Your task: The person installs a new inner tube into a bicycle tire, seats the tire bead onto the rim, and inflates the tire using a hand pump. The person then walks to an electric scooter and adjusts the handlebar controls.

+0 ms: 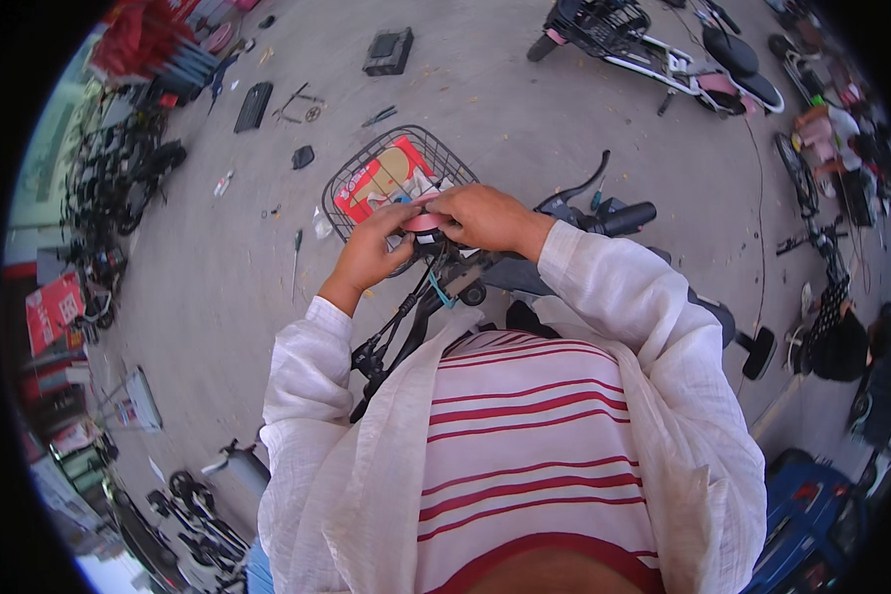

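My left hand [371, 247] and my right hand [485, 216] meet at the front of a bike, both closed on a small pink curved part [425, 222]. Its exact kind I cannot make out, as my fingers cover much of it. Just beyond my hands is a black wire basket [333, 188] with a red and tan printed package [374, 185] inside. To the right of my right hand stick out the bike's black handlebar grip [628, 218] and brake lever [594, 178]. Dark cables and a light-blue tie [439, 290] show below my hands.
On the ground lie a screwdriver [297, 259], pliers [379, 116], a black tray-like piece [254, 107] and a black case [389, 51]. A white and pink scooter [678, 67] stands far right. Parked bikes [119, 178] line the left; a blue vehicle [812, 525] stands near right. People are at the right.
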